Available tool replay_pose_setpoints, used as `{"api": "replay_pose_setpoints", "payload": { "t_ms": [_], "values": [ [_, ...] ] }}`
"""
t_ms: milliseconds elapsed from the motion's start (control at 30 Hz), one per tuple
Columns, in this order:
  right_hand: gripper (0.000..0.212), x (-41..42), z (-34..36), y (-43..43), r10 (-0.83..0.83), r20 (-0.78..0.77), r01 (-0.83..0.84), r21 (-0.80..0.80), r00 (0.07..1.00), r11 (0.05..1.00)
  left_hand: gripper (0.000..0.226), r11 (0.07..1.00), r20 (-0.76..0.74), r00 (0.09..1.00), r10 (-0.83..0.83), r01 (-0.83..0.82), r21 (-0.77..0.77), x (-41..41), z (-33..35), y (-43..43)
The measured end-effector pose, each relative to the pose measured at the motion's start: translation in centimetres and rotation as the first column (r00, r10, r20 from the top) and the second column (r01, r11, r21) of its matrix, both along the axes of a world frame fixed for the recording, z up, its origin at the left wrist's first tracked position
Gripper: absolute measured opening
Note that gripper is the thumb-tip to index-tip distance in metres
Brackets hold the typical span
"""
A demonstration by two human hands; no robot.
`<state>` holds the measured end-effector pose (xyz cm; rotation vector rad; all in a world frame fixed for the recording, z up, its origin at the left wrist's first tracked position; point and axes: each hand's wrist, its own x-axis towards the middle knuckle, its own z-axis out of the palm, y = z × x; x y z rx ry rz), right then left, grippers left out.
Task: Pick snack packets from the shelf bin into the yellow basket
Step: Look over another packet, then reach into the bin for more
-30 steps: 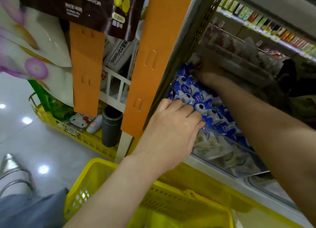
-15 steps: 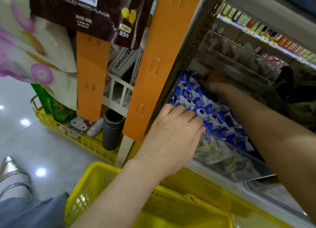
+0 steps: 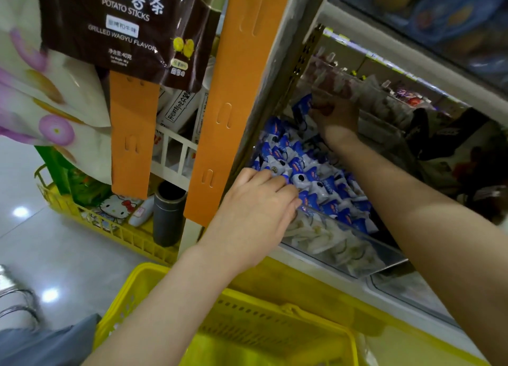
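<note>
Far back in the clear plastic shelf bin [image 3: 343, 244], your right hand [image 3: 336, 115] has lifted off the pile and now curls round a blue-and-white snack packet [image 3: 301, 106]. Your left hand [image 3: 255, 209] stays on the near packets, fingers loose, gripping nothing. One pick looks ready for the yellow plastic basket [image 3: 123, 305] below.

- The left hand [image 3: 255, 214] lies palm down over the front rim of the clear shelf bin [image 3: 343, 247], fingertips touching the blue-and-white snack packets [image 3: 310, 173].
- The right hand [image 3: 334, 115] is deeper in the bin, fingers curled round a raised packet.
- The yellow basket [image 3: 143, 275] sits below the bin, under the left forearm.
- A brown potato-sticks bag [image 3: 129, 30] hangs beside an orange strip [image 3: 242, 96].
</note>
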<state>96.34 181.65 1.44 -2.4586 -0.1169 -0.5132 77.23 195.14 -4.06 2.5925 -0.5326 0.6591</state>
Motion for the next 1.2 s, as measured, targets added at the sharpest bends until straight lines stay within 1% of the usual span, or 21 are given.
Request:
{"api": "replay_pose_setpoints", "payload": {
  "t_ms": [100, 200, 300, 433, 467, 500, 533, 567, 600, 633, 667, 700, 733, 833, 900, 967, 1000, 1067, 1100, 1200],
  "values": [
    [0.022, -4.2, 1.3, 0.0, 0.133, 0.106, -0.141, 0.077, 0.985, 0.987, 0.039, 0.999, -0.037, 0.999, -0.038, 0.038, 0.011, -0.1, -0.1, 0.3],
    [0.020, -8.7, 2.2, -0.4, 0.149, 0.157, -0.166, 0.101, 0.976, 0.981, 0.032, 0.996, -0.042, 0.996, -0.074, 0.072, -0.051, -0.3, -0.5, 0.5],
    [0.015, -13.4, 2.6, -1.0, 0.174, 0.174, -0.203, 0.171, 0.969, 0.964, 0.030, 0.974, -0.018, 0.996, -0.092, 0.086, -0.207, -1.2, -0.9, 0.7],
    [0.010, -19.3, 2.4, -1.8, 0.271, 0.174, -0.305, 0.216, 0.947, 0.928, 0.029, 0.890, 0.010, 1.000, -0.024, 0.025, -0.455, -3.9, -1.4, 0.4],
    [0.010, -20.5, 2.2, -1.9, 0.288, 0.163, -0.321, 0.242, 0.944, 0.916, 0.028, 0.845, -0.012, 1.000, -0.019, 0.010, -0.534, -4.5, -1.4, 0.2],
    [0.011, -21.6, 1.8, -2.0, 0.306, 0.144, -0.335, 0.280, 0.941, 0.900, 0.026, 0.770, -0.065, 0.997, -0.052, -0.001, -0.638, -5.2, -1.3, 0.0],
    [0.012, -22.6, 1.3, -2.1, 0.329, 0.116, -0.348, 0.333, 0.937, 0.876, 0.024, 0.645, -0.143, 0.979, -0.142, -0.018, -0.764, -5.7, -1.0, -0.4],
    [0.013, -23.5, 0.6, -2.2, 0.357, 0.076, -0.356, 0.405, 0.931, 0.842, 0.029, 0.471, -0.212, 0.938, -0.276, -0.060, -0.880, -6.2, -0.7, -0.8],
    [0.014, -24.3, -0.2, -2.2, 0.388, 0.033, -0.355, 0.484, 0.921, 0.800, 0.035, 0.298, -0.248, 0.883, -0.399, -0.131, -0.946, -6.4, -0.6, -1.1],
    [0.015, -25.0, -1.2, -2.2, 0.410, -0.011, -0.337, 0.553, 0.912, 0.762, 0.039, 0.187, -0.275, 0.836, -0.475, -0.210, -0.960, -6.5, -0.6, -1.3],
    [0.016, -25.6, -2.2, -2.2, 0.422, -0.059, -0.304, 0.605, 0.905, 0.736, 0.038, 0.128, -0.296, 0.807, -0.511, -0.269, -0.954, -6.7, -0.7, -1.6],
    [0.015, -26.1, -3.2, -2.3, 0.428, -0.117, -0.261, 0.642, 0.896, 0.721, 0.033, 0.118, -0.324, 0.795, -0.512, -0.309, -0.944, -6.9, -0.9, -1.7],
    [0.014, -26.5, -4.3, -2.4, 0.433, -0.180, -0.213, 0.668, 0.883, 0.713, 0.028, 0.138, -0.366, 0.794, -0.486, -0.344, -0.929, -7.1, -1.2, -1.9],
    [0.011, -27.1, -6.7, -2.6, 0.468, -0.338, -0.089, 0.728, 0.817, 0.680, 0.034, 0.280, -0.497, 0.786, -0.369, -0.415, -0.865, -7.4, -2.9, -1.9],
    [0.010, -27.2, -7.7, -2.7, 0.476, -0.364, -0.059, 0.743, 0.800, 0.667, 0.033, 0.381, -0.547, 0.766, -0.338, -0.420, -0.824, -7.7, -3.9, -1.8],
    [0.009, -27.2, -8.4, -2.6, 0.471, -0.351, -0.073, 0.735, 0.810, 0.674, 0.023, 0.472, -0.561, 0.748, -0.355, -0.374, -0.798, -7.9, -4.9, -2.0],
    [0.009, -27.1, -8.7, -2.6, 0.461, -0.344, -0.091, 0.714, 0.818, 0.694, 0.018, 0.505, -0.563, 0.741, -0.365, -0.351, -0.789, -8.0, -5.1, -2.2],
    [0.010, -26.9, -9.3, -2.6, 0.432, -0.350, -0.115, 0.652, 0.831, 0.749, 0.015, 0.539, -0.567, 0.739, -0.364, -0.329, -0.775, -8.3, -5.6, -2.5],
    [0.012, -26.8, -9.5, -2.6, 0.423, -0.358, -0.110, 0.642, 0.832, 0.759, 0.015, 0.545, -0.566, 0.745, -0.353, -0.328, -0.771, -8.4, -5.8, -2.5],
    [0.016, -26.7, -9.9, -2.5, 0.427, -0.359, -0.085, 0.676, 0.830, 0.732, 0.020, 0.531, -0.563, 0.763, -0.318, -0.348, -0.772, -8.2, -6.3, -2.7]
  ]
}}
